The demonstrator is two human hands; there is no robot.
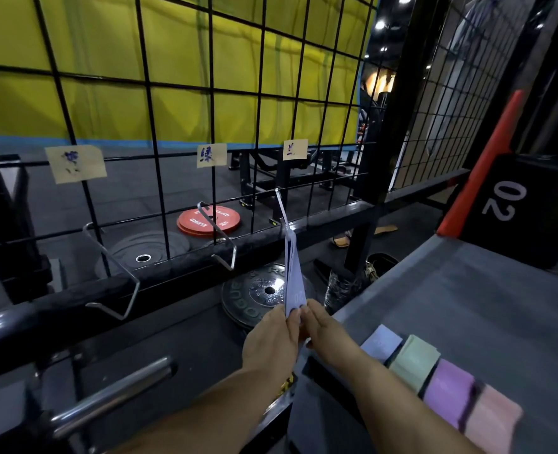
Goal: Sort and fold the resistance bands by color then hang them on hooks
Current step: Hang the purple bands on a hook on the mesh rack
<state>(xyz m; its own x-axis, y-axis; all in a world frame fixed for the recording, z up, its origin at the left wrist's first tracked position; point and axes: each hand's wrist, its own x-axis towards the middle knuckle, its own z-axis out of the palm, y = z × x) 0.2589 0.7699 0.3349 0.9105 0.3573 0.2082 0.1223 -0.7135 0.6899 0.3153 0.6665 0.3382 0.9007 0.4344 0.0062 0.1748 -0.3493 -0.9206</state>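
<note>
A pale blue resistance band hangs from the rightmost metal hook on the black wire grid. My left hand and my right hand both pinch its lower end, close together. Two bare hooks stand to the left: the middle hook and the left hook. Paper labels are taped above each hook. On the grey platform at lower right lie folded bands in a row: pale blue, green, purple and pink.
Red weight plates and black plates lie on the floor behind and below the grid. A steel bar juts out at lower left. A black box marked 02 with a red edge stands at the right.
</note>
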